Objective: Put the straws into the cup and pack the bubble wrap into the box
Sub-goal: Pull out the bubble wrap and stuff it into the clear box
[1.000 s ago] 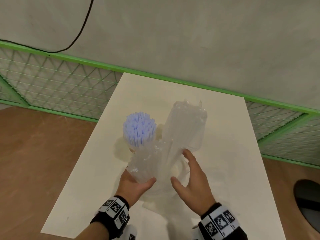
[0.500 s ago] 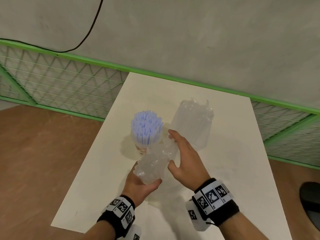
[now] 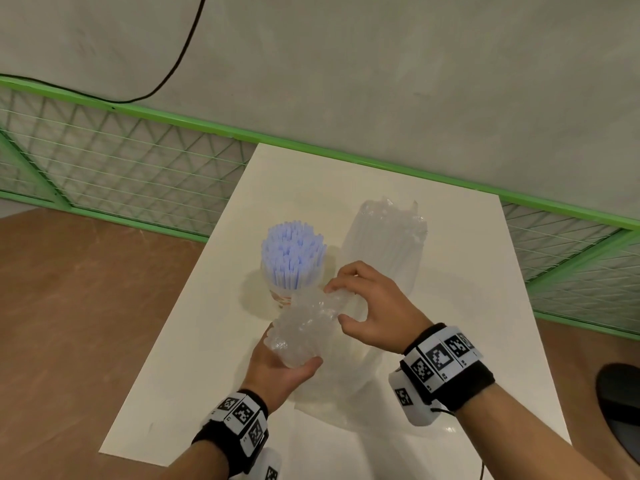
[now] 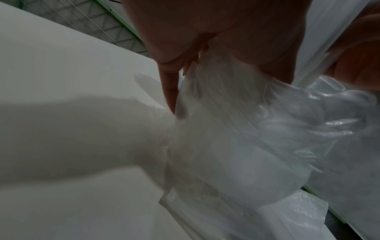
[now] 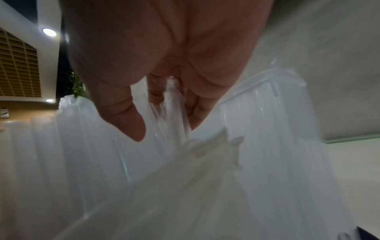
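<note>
A bundle of blue-and-white straws (image 3: 292, 256) stands upright in a paper cup (image 3: 282, 299) on the white table (image 3: 194, 393). Just in front of the cup, both hands hold a crumpled wad of clear bubble wrap (image 3: 306, 329). My left hand (image 3: 280, 370) grips its lower end from below, thumb curled round it. My right hand (image 3: 363, 306) pinches its upper end with curled fingers. In the left wrist view the wrap (image 4: 257, 138) bulges out of the palm. The right wrist view shows fingers pinching film (image 5: 172, 104). A clear plastic box (image 3: 349, 379) lies below the hands, partly hidden.
A tall upright sheet of air-column wrap (image 3: 384, 244) stands behind my right hand, right of the cup. A green wire fence (image 3: 138, 168) runs behind the table. Brown floor lies left, and a dark object (image 3: 620, 407) sits at the right edge.
The wrap has been bunched from a long loose sheet into a tight wad. My right hand moved up and left from its side to pinch its top; the left hand kept its hold.
</note>
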Action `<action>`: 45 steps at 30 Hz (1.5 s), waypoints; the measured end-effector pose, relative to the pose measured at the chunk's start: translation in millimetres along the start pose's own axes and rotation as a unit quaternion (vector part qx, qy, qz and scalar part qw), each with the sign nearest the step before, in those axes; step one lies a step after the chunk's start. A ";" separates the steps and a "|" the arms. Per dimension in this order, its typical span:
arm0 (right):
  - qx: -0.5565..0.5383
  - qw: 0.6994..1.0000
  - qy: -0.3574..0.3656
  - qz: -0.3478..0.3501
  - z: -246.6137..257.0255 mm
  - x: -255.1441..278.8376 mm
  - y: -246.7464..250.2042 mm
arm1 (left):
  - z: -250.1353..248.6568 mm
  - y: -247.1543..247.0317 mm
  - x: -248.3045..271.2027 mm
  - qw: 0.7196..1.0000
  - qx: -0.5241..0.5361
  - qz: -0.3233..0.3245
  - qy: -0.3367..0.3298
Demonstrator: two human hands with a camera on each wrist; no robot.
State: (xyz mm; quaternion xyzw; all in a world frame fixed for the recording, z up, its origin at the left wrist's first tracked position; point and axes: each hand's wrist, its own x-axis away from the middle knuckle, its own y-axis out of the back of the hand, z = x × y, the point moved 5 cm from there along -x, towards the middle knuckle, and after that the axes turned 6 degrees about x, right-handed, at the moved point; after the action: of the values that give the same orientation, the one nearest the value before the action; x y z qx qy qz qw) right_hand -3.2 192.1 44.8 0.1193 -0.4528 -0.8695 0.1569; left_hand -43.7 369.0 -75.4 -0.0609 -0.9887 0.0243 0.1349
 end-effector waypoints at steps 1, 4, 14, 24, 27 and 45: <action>-0.007 1.000 0.002 -0.007 0.0 1.2 0.3 | -0.2 0.0 -0.2 1.000 0.009 0.000 0.002; -0.024 0.999 -0.011 -0.025 -1.1 5.7 0.2 | 0.8 -0.1 -1.3 1.000 0.019 0.004 0.006; -0.002 0.988 -0.035 -0.148 -4.9 18.0 -11.3 | 5.7 1.3 -2.6 1.000 0.020 0.000 0.018; 0.026 0.975 -0.049 -0.214 -2.8 21.8 -7.4 | 2.8 -0.2 -1.5 1.000 0.024 0.000 0.013; 0.022 0.966 -0.038 -0.253 1.6 21.4 6.6 | 3.7 0.5 -1.7 1.000 0.021 0.001 0.018; -0.093 0.868 0.010 -0.488 19.0 9.6 221.9 | 4.4 2.1 -1.8 0.999 -0.026 -0.021 0.030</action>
State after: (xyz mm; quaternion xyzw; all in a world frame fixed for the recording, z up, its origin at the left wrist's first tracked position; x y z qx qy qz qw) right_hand 18.0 82.7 237.9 0.3187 -0.2519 -0.8722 -0.2724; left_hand -42.9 370.7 -80.2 -0.0442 -0.9855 -0.0058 0.1635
